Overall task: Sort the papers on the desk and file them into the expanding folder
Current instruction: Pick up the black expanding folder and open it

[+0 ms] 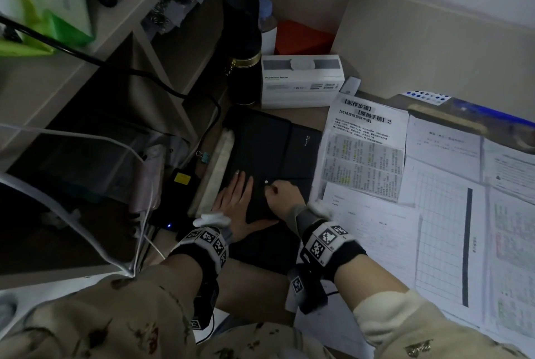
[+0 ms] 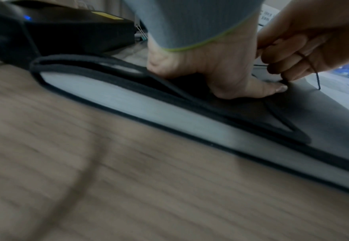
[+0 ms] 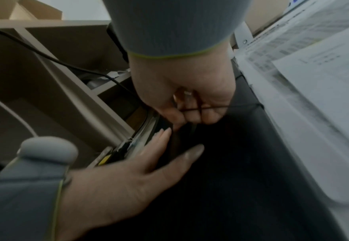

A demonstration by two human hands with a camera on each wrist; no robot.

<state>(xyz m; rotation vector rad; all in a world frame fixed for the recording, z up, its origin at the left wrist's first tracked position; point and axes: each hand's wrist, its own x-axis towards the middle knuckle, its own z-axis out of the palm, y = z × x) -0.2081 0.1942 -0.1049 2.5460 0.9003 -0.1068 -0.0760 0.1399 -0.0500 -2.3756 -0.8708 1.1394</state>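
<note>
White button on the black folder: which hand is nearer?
Right. The right hand pinches the cord just beside the white button; the left hand lies flat on the folder, farther left.

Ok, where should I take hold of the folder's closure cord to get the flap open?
Pinch the thin cord near the white button, coming from above as the right hand does; it lies taut across the flat flap, which the left hand steadies.

A white box [image 1: 302, 80] stands beside a dark bottle [image 1: 243, 48].
</note>
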